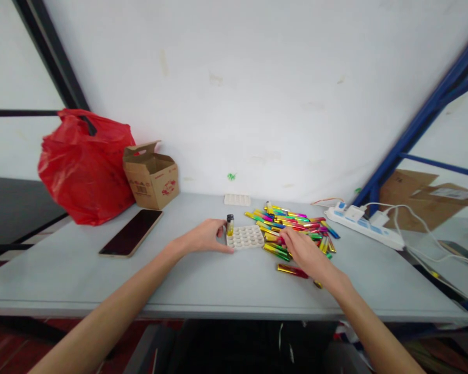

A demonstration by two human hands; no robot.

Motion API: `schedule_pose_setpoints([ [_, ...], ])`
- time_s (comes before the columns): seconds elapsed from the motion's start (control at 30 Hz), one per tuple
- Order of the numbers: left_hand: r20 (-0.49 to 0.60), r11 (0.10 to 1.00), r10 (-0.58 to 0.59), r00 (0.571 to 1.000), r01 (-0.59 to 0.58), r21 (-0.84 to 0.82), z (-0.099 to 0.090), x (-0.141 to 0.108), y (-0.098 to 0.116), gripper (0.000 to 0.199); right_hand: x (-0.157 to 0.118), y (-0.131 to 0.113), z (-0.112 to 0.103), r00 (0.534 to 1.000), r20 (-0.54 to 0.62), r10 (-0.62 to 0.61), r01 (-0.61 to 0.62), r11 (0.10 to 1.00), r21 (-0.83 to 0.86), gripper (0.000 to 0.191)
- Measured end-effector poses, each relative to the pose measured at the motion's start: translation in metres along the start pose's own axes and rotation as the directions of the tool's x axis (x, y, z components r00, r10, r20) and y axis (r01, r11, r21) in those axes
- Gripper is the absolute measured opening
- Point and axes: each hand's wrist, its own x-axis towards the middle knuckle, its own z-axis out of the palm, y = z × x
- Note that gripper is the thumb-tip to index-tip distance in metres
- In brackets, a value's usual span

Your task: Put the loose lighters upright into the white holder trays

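Note:
A small white tray with rows of round holes (pixel 245 237) lies on the table in front of me. Two lighters with black tops (pixel 230 225) stand upright at its far left corner. My left hand (pixel 207 236) spans the tray's left end, thumb at the near corner and fingers at the far one by the lighters. To the right, my right hand (pixel 302 249) reaches into a heap of shiny coloured lighters (pixel 292 221). Its fingers are pinched together on a reddish-pink lighter (pixel 281 240), mostly hidden by them. One red and gold lighter (pixel 292 270) lies apart, nearer me.
Another white tray (pixel 237 199) sits against the wall. On the left are a phone (pixel 131 232), an open cardboard box (pixel 152 176) and a red plastic bag (pixel 86 166). A power strip (pixel 364 227) with plugs and cables lies at the right, by a blue metal frame (pixel 421 124).

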Motion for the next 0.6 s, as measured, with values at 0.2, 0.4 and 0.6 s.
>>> schedule_pose_setpoints([
  [0.2,-0.005,1.000,0.004,1.000,-0.004,0.003,0.001,0.001,0.000,0.066,0.049,0.004,-0.009,0.984,-0.109,0.142,-0.101,0.942,0.319,0.045],
  [0.4,-0.015,1.000,0.017,1.000,-0.017,0.003,0.003,0.002,-0.002,0.068,0.103,-0.012,0.007,0.976,-0.059,0.210,-0.092,0.643,0.760,0.055],
  [0.6,-0.073,1.000,0.017,0.997,-0.016,0.012,0.006,0.001,0.000,0.065,0.113,-0.043,0.035,0.972,0.128,0.198,-0.168,0.198,0.966,0.052],
])
